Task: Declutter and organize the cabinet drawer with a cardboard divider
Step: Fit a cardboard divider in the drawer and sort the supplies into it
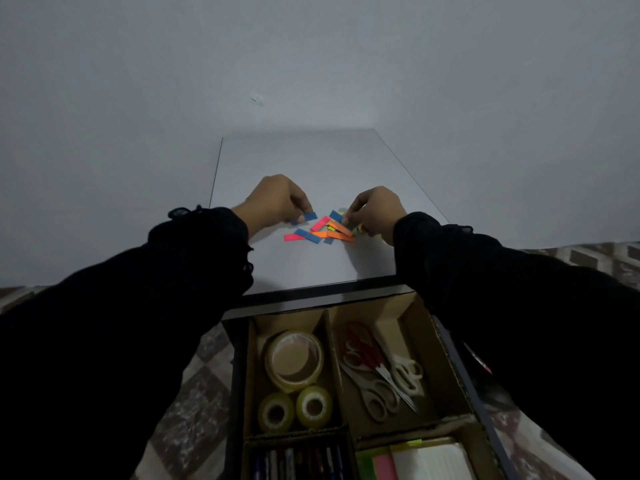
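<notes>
A: Dim room, plain grey wall, and I'm looking down on the white tabletop (311, 161) with the drawer (239, 375) pulled out below it.

B: Where are the hands?

A: Both up on top. My left hand (273, 200) pinches one blue strip (309, 217) between thumb and fingers. My right hand (375, 209) has its fingers curled into the far edge of the pile of coloured strips (329, 230), gripping some, though how many I can't tell.

B: And the drawer itself?

A: The cardboard divider (332, 355) is in. Tape rolls (294, 358) back left, scissors (377, 365) back right, pens (294, 462) front left, paper pads (415, 462) front right.

B: So, gathering the strips?

A: That's my read. Best to square them into one stack, edges aligned, then lift the lot together. They look thin and light, so loose ones could easily slide away.
</notes>
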The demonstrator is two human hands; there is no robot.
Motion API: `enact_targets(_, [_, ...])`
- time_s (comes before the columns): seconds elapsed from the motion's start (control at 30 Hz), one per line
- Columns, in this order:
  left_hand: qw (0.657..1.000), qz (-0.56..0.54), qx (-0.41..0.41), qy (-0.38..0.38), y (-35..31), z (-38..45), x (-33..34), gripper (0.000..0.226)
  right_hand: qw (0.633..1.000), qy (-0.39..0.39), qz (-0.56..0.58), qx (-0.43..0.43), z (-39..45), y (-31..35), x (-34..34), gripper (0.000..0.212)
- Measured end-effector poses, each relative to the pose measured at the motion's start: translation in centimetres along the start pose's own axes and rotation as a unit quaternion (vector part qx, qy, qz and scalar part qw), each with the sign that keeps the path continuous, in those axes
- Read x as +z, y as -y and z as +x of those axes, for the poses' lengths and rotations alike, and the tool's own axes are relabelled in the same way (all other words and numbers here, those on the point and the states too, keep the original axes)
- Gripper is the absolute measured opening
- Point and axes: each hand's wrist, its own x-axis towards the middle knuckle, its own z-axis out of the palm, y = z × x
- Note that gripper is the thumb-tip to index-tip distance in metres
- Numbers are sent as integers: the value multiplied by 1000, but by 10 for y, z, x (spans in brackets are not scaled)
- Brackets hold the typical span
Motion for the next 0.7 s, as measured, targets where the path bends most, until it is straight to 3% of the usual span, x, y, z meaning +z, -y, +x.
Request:
enact_targets(0.1, [997, 23, -3, 73, 0, -7, -6, 27, 998, 9, -56, -13, -2, 5, 7, 10])
enact_targets(0.2, [995, 42, 1, 92, -2, -11, -2, 29, 991, -11, -135, -18, 0, 6, 16, 29])
enact_targets(0.7, [980, 187, 59, -25, -2, -27, 24, 16, 986, -57, -143, -58, -8, 3, 14, 17])
